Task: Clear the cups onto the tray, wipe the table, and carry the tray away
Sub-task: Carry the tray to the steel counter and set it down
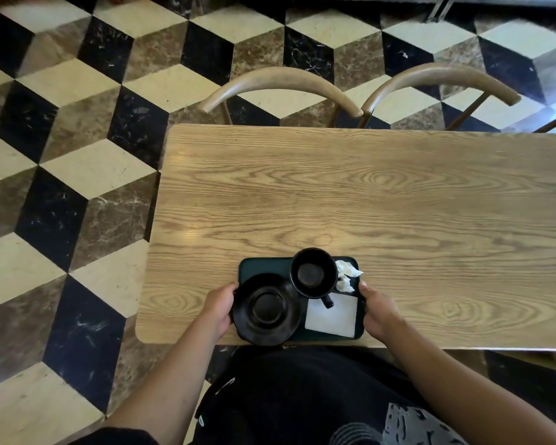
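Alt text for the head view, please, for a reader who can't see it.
Both hands, left hand and right hand, grip the short ends of a dark green tray on a wooden table. On it: black cup, black saucer, white napkin, crumpled tissue.

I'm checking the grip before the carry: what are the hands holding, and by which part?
The tray: left hand grips its left edge, right hand its right edge. Cup and saucer ride untouched.
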`<state>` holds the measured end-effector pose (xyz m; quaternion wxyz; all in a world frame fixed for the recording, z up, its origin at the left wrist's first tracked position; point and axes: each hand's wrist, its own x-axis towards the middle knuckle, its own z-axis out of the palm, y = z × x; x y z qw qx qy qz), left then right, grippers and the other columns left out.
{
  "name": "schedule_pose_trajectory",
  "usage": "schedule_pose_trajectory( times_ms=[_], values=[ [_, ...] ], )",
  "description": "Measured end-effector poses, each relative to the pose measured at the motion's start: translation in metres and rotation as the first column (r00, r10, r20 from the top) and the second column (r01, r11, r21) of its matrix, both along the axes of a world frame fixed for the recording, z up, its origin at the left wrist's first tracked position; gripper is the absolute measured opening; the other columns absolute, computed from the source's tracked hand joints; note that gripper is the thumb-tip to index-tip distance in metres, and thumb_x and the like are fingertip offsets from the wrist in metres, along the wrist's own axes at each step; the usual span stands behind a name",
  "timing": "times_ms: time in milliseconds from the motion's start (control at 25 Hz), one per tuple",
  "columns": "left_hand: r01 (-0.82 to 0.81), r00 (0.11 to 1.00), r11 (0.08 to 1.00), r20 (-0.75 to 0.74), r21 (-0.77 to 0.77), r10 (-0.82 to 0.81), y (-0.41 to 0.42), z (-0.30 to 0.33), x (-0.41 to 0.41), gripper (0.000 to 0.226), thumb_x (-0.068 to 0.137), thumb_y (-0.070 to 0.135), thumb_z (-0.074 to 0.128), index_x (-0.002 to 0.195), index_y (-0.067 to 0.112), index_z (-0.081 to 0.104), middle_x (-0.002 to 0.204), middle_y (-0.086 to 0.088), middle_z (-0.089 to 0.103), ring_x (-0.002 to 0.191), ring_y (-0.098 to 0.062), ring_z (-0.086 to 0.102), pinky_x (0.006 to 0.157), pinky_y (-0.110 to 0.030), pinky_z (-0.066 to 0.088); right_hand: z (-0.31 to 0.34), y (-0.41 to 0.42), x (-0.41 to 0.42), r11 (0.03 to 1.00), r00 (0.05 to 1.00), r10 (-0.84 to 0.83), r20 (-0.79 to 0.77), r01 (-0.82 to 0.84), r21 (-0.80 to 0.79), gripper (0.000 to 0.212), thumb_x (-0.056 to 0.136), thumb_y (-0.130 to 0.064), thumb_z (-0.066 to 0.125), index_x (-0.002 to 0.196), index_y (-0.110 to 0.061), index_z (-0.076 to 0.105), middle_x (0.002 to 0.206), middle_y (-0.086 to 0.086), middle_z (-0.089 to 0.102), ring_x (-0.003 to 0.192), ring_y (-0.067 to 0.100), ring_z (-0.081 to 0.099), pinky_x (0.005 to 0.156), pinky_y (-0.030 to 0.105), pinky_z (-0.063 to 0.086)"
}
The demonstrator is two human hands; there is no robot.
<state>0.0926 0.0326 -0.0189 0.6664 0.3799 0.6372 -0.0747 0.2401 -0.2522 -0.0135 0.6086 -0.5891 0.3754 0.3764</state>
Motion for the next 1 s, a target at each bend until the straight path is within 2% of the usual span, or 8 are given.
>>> schedule_pose_trajectory(
  times_ms=[320, 440, 480, 560, 680, 840, 1000],
  values=[
    [0.016, 1.000, 1.000, 0.025, 0.025, -0.017, 0.014, 0.013, -0.035, 0.019, 0.096, 0.017, 0.057, 0.100, 0.003, 0.069, 0.087, -0.014, 0.071, 0.076, -0.029, 0.067, 0.064, -0.034, 0.055, 0.015, 0.017, -0.029, 0.999, 0.999, 0.031, 0.023, -0.031, 0.005, 0.030, 0.104, -0.022, 0.053, 0.122, -0.003, 0.068, 0.118, 0.017, 0.073, 0.102, 0.031, 0.071, 0.071, 0.040, 0.058],
    [-0.023, 0.999, 1.000, 0.035, 0.021, 0.022, 0.017, 0.021, -0.053, 0.024, 0.094, 0.018, 0.058, 0.105, 0.000, 0.070, 0.094, -0.017, 0.073, 0.082, -0.032, 0.070, 0.069, -0.038, 0.059, 0.019, 0.028, -0.039, 0.998, 0.998, 0.064, 0.014, -0.064, 0.017, 0.028, 0.104, -0.022, 0.053, 0.120, -0.005, 0.068, 0.110, 0.013, 0.074, 0.093, 0.027, 0.071, 0.069, 0.041, 0.055],
    [-0.039, 0.998, 0.999, 0.042, 0.026, 0.038, 0.015, 0.024, -0.060, 0.025, 0.093, 0.020, 0.060, 0.105, 0.001, 0.070, 0.093, -0.016, 0.074, 0.082, -0.031, 0.070, 0.067, -0.036, 0.059, 0.019, 0.031, -0.041, 0.997, 0.997, 0.079, 0.014, -0.080, 0.020, 0.028, 0.104, -0.022, 0.053, 0.120, -0.005, 0.067, 0.108, 0.012, 0.074, 0.090, 0.026, 0.070, 0.067, 0.040, 0.054],
    [-0.111, 0.993, 0.993, 0.053, 0.048, 0.109, 0.009, 0.035, -0.075, 0.020, 0.093, 0.020, 0.061, 0.100, 0.004, 0.070, 0.087, -0.014, 0.072, 0.077, -0.029, 0.068, 0.057, -0.030, 0.055, 0.020, 0.037, -0.043, 0.988, 0.989, 0.147, 0.015, -0.148, 0.034, 0.030, 0.105, -0.023, 0.051, 0.124, -0.006, 0.066, 0.112, 0.012, 0.072, 0.087, 0.025, 0.069, 0.062, 0.038, 0.055],
    [-0.216, 0.976, 0.976, 0.040, 0.038, 0.214, 0.000, 0.041, -0.100, 0.026, 0.093, 0.024, 0.060, 0.107, 0.004, 0.070, 0.093, -0.017, 0.073, 0.078, -0.029, 0.069, 0.057, -0.032, 0.054, 0.022, 0.048, -0.044, 0.965, 0.967, 0.253, 0.015, -0.253, 0.067, 0.031, 0.106, -0.024, 0.048, 0.125, -0.006, 0.065, 0.111, 0.012, 0.073, 0.088, 0.025, 0.070, 0.052, 0.032, 0.058],
    [-0.314, 0.949, 0.949, 0.011, 0.006, 0.314, -0.031, 0.054, -0.140, 0.028, 0.102, 0.024, 0.049, 0.097, 0.005, 0.068, 0.085, -0.013, 0.070, 0.078, -0.026, 0.063, 0.063, -0.035, 0.051, 0.025, 0.064, -0.049, 0.907, 0.908, 0.418, 0.017, -0.419, 0.039, 0.031, 0.106, -0.025, 0.049, 0.123, -0.006, 0.067, 0.106, 0.013, 0.073, 0.087, 0.027, 0.069, 0.064, 0.040, 0.053],
    [-0.426, 0.904, 0.904, 0.005, 0.030, 0.427, -0.061, 0.063, -0.185, 0.029, 0.106, 0.021, 0.043, 0.099, 0.006, 0.067, 0.085, -0.010, 0.070, 0.079, -0.023, 0.063, 0.062, -0.034, 0.051, 0.023, 0.080, -0.066, 0.823, 0.823, 0.568, 0.008, -0.568, -0.006, 0.025, 0.104, -0.021, 0.053, 0.111, -0.004, 0.069, 0.104, 0.016, 0.072, 0.082, 0.029, 0.068, 0.062, 0.040, 0.052]
  ],
)
